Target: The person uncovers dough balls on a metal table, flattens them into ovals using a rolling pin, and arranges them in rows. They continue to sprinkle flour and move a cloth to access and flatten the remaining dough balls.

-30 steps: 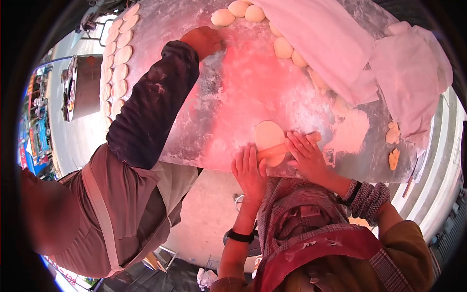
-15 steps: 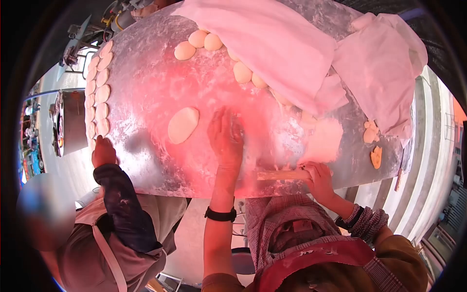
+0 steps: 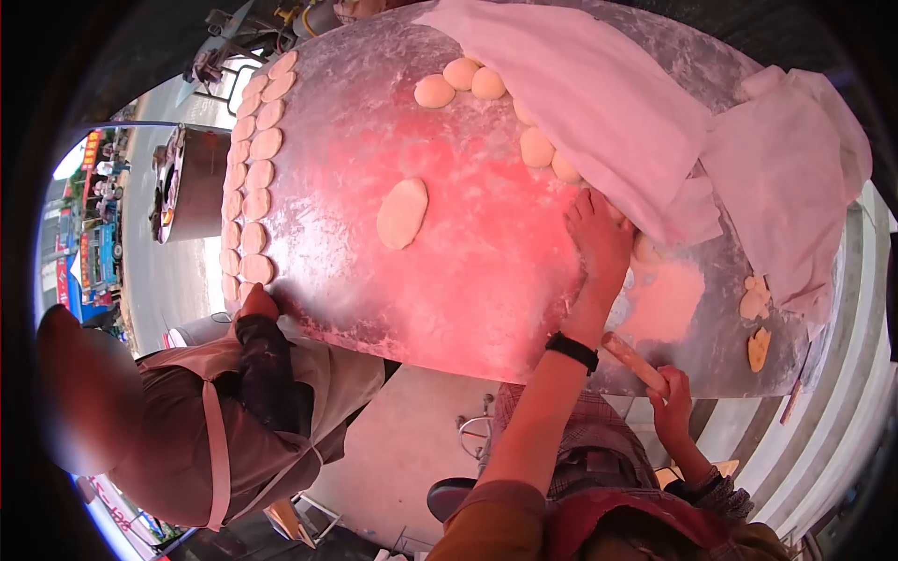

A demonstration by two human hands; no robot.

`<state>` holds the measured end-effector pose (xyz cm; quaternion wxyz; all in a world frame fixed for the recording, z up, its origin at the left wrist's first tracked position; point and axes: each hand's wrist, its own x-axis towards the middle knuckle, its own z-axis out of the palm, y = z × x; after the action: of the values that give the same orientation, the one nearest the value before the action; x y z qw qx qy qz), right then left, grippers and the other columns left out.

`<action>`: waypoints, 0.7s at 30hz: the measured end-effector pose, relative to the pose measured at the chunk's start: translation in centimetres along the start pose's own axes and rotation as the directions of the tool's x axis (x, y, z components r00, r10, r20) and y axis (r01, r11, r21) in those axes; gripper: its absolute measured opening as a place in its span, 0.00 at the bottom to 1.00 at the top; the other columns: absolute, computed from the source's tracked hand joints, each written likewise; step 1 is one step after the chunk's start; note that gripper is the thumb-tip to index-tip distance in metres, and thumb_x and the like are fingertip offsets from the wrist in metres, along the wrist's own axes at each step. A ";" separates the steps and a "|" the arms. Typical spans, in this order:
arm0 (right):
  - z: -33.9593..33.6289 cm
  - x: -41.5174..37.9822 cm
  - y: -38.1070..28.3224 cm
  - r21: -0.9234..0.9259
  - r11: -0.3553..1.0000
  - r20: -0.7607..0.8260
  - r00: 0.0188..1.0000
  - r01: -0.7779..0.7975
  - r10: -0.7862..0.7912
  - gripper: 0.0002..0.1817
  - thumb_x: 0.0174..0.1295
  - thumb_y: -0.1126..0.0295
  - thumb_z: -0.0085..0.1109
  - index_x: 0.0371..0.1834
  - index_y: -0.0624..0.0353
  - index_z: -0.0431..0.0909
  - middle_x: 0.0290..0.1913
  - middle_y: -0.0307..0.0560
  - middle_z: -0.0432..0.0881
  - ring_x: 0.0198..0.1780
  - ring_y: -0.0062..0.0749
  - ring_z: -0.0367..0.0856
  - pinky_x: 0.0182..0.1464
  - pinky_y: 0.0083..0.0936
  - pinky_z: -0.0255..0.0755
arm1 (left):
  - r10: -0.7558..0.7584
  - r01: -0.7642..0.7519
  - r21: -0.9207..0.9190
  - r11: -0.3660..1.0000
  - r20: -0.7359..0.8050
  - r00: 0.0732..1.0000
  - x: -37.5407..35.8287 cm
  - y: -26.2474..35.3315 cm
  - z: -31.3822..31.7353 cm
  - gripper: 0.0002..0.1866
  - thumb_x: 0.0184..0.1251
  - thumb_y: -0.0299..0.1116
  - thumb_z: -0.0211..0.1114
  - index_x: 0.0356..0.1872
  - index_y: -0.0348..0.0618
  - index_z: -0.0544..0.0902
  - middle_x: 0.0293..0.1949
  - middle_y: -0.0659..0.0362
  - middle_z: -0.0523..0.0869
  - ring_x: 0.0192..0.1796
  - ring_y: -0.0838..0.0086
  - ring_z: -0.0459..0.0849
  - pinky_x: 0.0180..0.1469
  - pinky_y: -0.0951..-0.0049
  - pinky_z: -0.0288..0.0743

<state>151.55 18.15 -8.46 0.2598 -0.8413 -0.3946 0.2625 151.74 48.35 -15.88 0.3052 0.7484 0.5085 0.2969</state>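
Observation:
At the cloth's edge, my left hand [image 3: 601, 238] curls its fingers down over a dough ball [image 3: 615, 215], which they mostly hide. My right hand [image 3: 672, 407] is wrapped round one end of a wooden rolling pin [image 3: 634, 363], held tilted at the table's near edge. A flattened oval of dough [image 3: 402, 213] lies alone on the floured metal table [image 3: 449, 299], left of my left hand. More dough balls [image 3: 537, 147] sit along the edge of a pale cloth [image 3: 599, 103] that partly covers them. Beside my left wrist is a patch of flour [image 3: 666, 299].
Rows of flat dough rounds [image 3: 266, 143] line the table's left side, where a co-worker's hand [image 3: 258, 301] touches the near end. A second cloth [image 3: 786, 168] is bunched at the right, with dough scraps [image 3: 759, 350] below it. A metal drum [image 3: 198, 182] stands beyond the left edge.
My left hand has moved right from the table's middle to the dough balls by the cloth. My right hand has drawn the rolling pin back and tilted it. The view has shifted.

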 end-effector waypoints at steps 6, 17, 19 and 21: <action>-0.5 -0.7 0.2 0.072 0.997 -0.018 0.999 -0.039 0.040 0.17 0.57 0.75 0.62 0.50 0.62 0.73 0.50 0.56 0.78 0.52 0.54 0.76 0.55 0.40 0.71 | 0.008 0.013 -0.225 0.974 0.089 0.996 -1.9 -2.0 -4.7 0.21 0.45 0.24 0.77 0.41 0.43 0.77 0.43 0.53 0.78 0.49 0.54 0.77 0.50 0.56 0.74; -1.1 -1.7 0.9 0.165 0.978 0.030 0.992 -0.126 0.122 0.17 0.57 0.73 0.64 0.49 0.61 0.73 0.46 0.54 0.78 0.47 0.52 0.79 0.50 0.39 0.73 | 0.401 -0.463 -0.006 0.886 0.510 0.761 -12.2 -6.1 -10.5 0.31 0.65 0.45 0.65 0.67 0.39 0.74 0.74 0.46 0.65 0.74 0.48 0.64 0.70 0.52 0.61; -1.4 -1.6 1.4 0.164 0.978 0.042 0.992 -0.127 0.121 0.17 0.57 0.72 0.64 0.49 0.61 0.73 0.46 0.55 0.78 0.46 0.52 0.79 0.49 0.39 0.73 | 0.308 -0.382 0.130 0.915 0.385 0.870 -11.1 -5.2 -11.6 0.29 0.64 0.42 0.66 0.65 0.40 0.76 0.74 0.47 0.65 0.74 0.48 0.63 0.71 0.52 0.61; -1.5 -2.2 2.0 0.172 0.976 0.057 0.991 -0.131 0.123 0.18 0.57 0.72 0.64 0.50 0.61 0.73 0.46 0.55 0.78 0.46 0.52 0.80 0.49 0.39 0.73 | 0.266 -0.312 0.253 0.916 0.200 0.943 -10.8 -5.8 -10.6 0.28 0.60 0.34 0.68 0.63 0.44 0.78 0.71 0.48 0.69 0.72 0.50 0.68 0.69 0.54 0.65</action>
<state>152.38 14.98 -8.16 0.3064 -0.8326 -0.3212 0.3313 137.08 41.50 -14.99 0.1885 0.8727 0.4027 0.2020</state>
